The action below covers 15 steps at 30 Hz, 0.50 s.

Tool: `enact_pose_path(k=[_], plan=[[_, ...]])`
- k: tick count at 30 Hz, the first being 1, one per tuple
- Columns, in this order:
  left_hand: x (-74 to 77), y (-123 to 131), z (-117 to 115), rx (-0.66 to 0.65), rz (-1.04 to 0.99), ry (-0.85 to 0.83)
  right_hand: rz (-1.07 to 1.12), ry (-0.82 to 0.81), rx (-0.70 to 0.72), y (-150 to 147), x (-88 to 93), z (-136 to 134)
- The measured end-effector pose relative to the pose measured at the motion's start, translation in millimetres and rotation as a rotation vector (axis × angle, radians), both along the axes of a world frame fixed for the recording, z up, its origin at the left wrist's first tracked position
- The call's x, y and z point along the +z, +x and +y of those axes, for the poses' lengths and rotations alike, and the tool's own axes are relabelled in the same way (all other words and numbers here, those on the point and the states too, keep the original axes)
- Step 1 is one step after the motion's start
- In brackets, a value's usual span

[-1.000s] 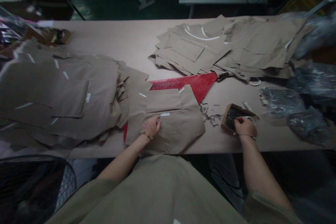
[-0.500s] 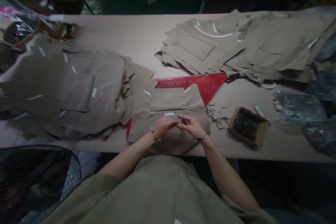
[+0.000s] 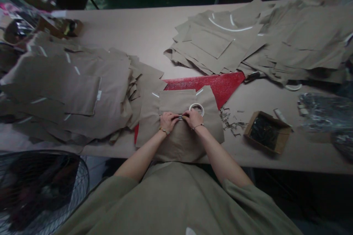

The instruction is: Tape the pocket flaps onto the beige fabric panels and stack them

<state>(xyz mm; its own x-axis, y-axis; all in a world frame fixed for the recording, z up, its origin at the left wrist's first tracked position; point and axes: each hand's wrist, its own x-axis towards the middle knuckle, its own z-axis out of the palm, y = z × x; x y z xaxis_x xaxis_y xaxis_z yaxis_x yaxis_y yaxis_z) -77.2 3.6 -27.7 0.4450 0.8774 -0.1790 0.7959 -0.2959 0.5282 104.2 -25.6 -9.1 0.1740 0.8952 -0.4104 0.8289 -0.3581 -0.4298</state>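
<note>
A small tag (image 3: 180, 117) lies on a tan fabric panel (image 3: 179, 143) at the near edge of the desk (image 3: 132, 36), straight ahead of the person at twelve o'clock. Its long axis runs from nine to three o'clock, along the lower edge of a sewn-on pocket piece (image 3: 173, 101).

The left hand (image 3: 168, 121) meets the tag from nine o'clock and the right hand (image 3: 193, 118) from three. Each grip appears closed on one end of it, fingertips nearly touching, and neither hand is nearer than the other.

A ring of tape (image 3: 196, 109) rests just beside the right hand at one o'clock. A red sheet (image 3: 220, 84) shows beneath the panel. Clipped scraps (image 3: 230, 124) and an open cardboard box (image 3: 284, 138) of dark pieces lie toward three o'clock, apart from the hands. Stacks of cut fabric sit at nine o'clock (image 3: 68, 91) and at one o'clock (image 3: 234, 44). Nothing lies between the hands and the tag.
</note>
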Motion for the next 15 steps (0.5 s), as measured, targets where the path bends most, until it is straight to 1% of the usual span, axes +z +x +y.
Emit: enact_pose_path(k=[4,11,15], plan=[[3.2,0,0,0.007,0.014,-0.018,0.019,-0.046,-0.017,4,-2.5,7],[2.2,5,-2,0.047,0.037,-0.014,0.0,-0.063,-0.028,5,-4.4,11],[2.2,6,-2,0.077,0.017,-0.017,0.007,-0.093,-0.023,5,-11.1,15]])
